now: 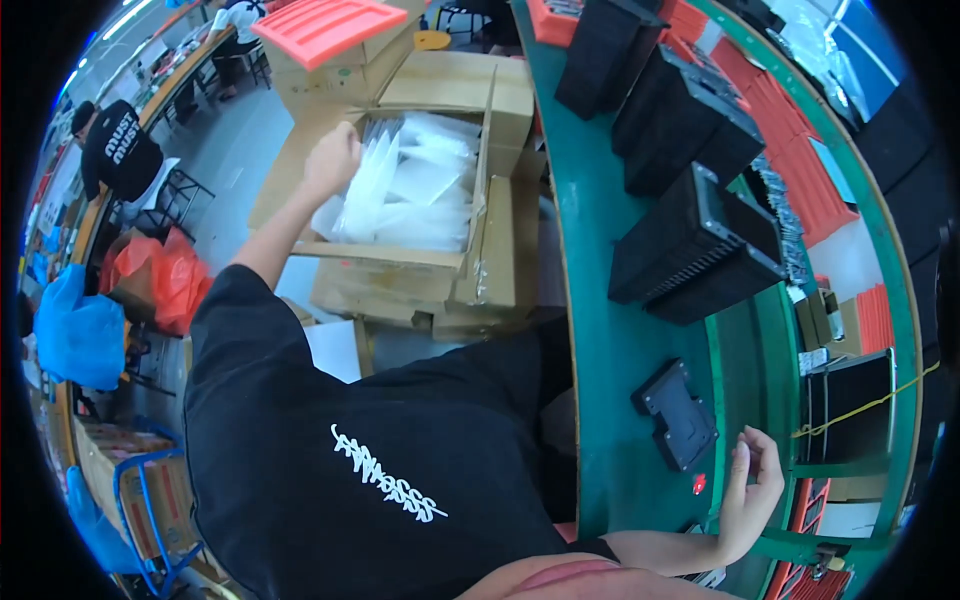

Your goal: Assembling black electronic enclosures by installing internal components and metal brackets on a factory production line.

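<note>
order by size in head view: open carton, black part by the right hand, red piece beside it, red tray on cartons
1. Open carton
2. Red tray and black part: too close to rank
3. Red piece

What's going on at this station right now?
The left hand reaches to the edge of an open cardboard box full of translucent plastic bags; whether it grips one is unclear. The right hand, loosely curled and apparently empty, is over the near end of the green bench. Close to it, a flat black part lies on the bench, with a small red piece nearby. Farther along, tall black units stand on the bench.
</note>
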The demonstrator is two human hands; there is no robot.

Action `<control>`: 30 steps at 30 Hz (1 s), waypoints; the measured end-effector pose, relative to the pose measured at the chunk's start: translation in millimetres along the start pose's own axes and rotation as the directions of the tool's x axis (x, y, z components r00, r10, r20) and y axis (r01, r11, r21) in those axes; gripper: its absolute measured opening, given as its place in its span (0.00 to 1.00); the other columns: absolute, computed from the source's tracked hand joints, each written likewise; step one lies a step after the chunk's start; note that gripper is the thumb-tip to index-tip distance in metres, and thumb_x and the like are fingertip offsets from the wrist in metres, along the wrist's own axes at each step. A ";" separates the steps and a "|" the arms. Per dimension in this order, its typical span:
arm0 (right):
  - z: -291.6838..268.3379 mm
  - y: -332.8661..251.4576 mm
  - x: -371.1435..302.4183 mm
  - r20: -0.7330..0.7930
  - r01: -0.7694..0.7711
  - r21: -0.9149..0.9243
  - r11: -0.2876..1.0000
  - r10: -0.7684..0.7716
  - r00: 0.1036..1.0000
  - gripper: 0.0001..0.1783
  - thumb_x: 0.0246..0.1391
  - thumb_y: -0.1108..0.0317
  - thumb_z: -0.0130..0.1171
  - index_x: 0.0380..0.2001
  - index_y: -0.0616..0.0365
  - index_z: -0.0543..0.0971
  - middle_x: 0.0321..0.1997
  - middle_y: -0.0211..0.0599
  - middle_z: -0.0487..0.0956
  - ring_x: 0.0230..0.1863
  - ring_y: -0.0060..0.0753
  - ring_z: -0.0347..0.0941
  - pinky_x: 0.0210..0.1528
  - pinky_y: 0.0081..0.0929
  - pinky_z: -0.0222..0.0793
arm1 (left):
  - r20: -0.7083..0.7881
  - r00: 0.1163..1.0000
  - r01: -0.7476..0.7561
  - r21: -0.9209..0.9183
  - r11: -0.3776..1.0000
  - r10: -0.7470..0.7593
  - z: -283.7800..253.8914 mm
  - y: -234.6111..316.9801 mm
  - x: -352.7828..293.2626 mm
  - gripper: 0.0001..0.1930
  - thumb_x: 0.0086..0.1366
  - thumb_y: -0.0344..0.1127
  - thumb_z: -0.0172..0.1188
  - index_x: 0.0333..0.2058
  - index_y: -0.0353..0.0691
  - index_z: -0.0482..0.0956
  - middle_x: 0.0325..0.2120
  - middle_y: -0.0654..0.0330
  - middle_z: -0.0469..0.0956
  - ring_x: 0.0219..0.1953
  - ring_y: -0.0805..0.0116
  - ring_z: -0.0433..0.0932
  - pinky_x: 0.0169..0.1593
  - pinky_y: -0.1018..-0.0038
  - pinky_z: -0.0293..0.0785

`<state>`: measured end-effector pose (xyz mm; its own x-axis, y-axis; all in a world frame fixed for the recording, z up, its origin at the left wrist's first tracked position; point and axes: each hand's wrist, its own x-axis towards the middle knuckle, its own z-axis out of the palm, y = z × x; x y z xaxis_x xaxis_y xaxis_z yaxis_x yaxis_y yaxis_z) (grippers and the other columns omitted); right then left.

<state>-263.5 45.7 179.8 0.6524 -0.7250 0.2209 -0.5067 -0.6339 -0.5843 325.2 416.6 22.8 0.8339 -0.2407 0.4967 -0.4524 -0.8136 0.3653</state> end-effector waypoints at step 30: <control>1.1 -3.3 -0.9 -0.085 -0.086 -0.054 0.995 0.081 0.993 0.13 0.61 0.72 0.62 0.44 0.71 0.79 0.36 0.45 0.83 0.35 0.32 0.80 0.42 0.28 0.76 | 0.334 0.819 0.322 0.405 0.856 -0.466 255.9 -150.8 64.6 0.23 0.67 0.49 0.56 0.47 0.32 0.82 0.44 0.40 0.83 0.48 0.39 0.83 0.52 0.51 0.80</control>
<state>-261.7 48.7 180.7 0.5586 -0.7944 0.2386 -0.5903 -0.5828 -0.5584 528.3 388.3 -201.7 0.9997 0.0052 -0.0259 0.0091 -0.9881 0.1537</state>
